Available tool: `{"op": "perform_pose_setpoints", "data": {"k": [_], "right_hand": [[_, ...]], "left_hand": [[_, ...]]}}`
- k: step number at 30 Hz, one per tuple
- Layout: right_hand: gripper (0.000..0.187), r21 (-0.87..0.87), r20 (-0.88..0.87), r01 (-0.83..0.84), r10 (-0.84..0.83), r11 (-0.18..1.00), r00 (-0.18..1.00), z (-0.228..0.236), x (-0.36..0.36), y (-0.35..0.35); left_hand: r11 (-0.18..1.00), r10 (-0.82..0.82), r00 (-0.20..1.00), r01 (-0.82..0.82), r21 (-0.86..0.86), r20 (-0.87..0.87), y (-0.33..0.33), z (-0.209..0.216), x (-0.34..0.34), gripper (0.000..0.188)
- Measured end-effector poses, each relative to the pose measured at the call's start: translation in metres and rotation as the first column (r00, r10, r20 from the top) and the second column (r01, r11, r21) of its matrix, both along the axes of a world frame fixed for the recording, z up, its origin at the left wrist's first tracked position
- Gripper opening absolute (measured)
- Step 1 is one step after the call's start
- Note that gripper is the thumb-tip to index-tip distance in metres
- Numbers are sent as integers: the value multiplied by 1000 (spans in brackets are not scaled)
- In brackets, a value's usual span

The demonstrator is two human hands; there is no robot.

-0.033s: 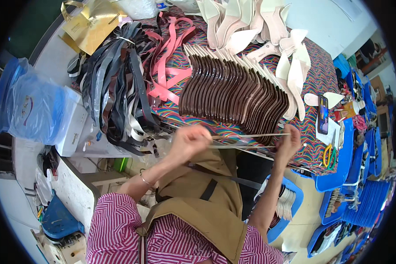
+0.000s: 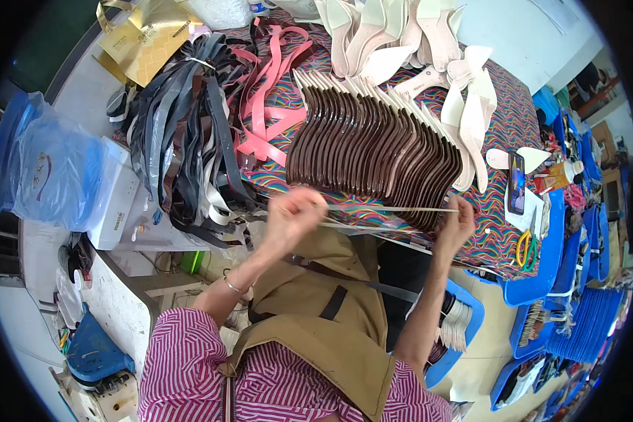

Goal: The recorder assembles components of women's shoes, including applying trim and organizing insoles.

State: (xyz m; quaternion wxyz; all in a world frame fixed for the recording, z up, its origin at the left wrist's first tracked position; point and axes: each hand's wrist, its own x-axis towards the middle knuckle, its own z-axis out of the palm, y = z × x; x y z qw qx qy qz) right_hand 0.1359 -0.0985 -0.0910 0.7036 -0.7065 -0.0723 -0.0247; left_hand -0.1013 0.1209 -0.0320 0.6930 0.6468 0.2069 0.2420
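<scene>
Between my two hands a thin pale strip (image 2: 387,208) is stretched along the near edge of the table, with a second length running just below it. My left hand (image 2: 297,216) pinches it at the left, fingers closed. At the other end my right hand (image 2: 458,224) has its fingers closed on the strip too. Just beyond the hands stands a tight curved row of insoles (image 2: 369,144), dark brown and glossy, with pale tips along the far side. The right hand is close to the row's right end.
Pale insoles (image 2: 369,39) lie in piles at the back. Left of the row are pink strips (image 2: 264,105) and a bundle of dark strips (image 2: 183,133). To the right are a phone (image 2: 516,184), scissors (image 2: 525,250) and blue trays (image 2: 552,246). A patterned cloth (image 2: 503,91) covers the table.
My left hand has shifted left and my right hand slightly left, with the pale strip still between them. The insoles have not moved.
</scene>
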Motion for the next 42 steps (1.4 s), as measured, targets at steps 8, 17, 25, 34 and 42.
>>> {"op": "perform_pose_setpoints", "data": {"k": [8, 17, 25, 34, 42], "right_hand": [[17, -174, 119, -39, 60, 984, 991, 12, -17, 32], [53, -390, 103, -80, 129, 918, 986, 33, -2, 41], [76, -36, -142, -382, 374, 923, 917, 32, 16, 45], [64, 105, -336, -382, 394, 918, 855, 50, 27, 50], [48, -484, 174, -147, 259, 863, 950, 28, 45, 61]], "left_hand": [[872, 489, 850, -476, -113, 197, 60, -29, 12, 30], [963, 250, 959, -233, 133, -132, 97, -28, 34, 48], [987, 163, 964, -160, 30, -211, 104, -17, 61, 44], [970, 242, 944, -235, 58, -224, 155, -23, 78, 39], [894, 335, 937, -282, 349, -101, 160, -46, 111, 39]]}}
